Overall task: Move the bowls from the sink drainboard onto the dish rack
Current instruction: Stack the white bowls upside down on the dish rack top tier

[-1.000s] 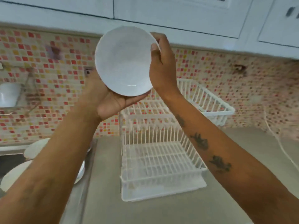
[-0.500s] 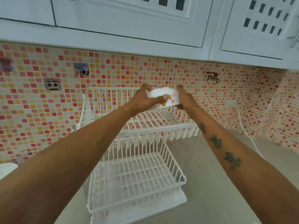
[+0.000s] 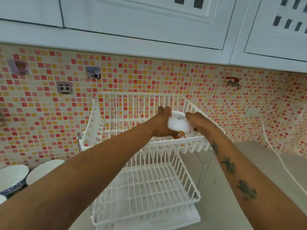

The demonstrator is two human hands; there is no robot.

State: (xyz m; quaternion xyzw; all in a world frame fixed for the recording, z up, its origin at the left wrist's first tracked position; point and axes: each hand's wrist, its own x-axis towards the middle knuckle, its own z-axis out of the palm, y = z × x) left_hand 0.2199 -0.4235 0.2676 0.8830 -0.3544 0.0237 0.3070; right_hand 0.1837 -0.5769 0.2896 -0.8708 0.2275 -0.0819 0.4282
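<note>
A pink-and-orange mosaic wall (image 3: pixel 149 77) ran behind a grey surface (image 3: pixel 224 188), with white cabinets (image 3: pixel 149 19) above. A white two-tier rack (image 3: pixel 146 188) stood on the surface. Both hands held a white bowl (image 3: pixel 178 124) upside down over the right side of the rack's top tier, base facing up. The left hand (image 3: pixel 163 125) gripped its left side, fingers (image 3: pixel 164 111) curled over the far rim; the right hand (image 3: pixel 196 121) clasped its right side. At the near left, two more bowls (image 3: pixel 15 176) sat side by side, one with a blue pattern.
</note>
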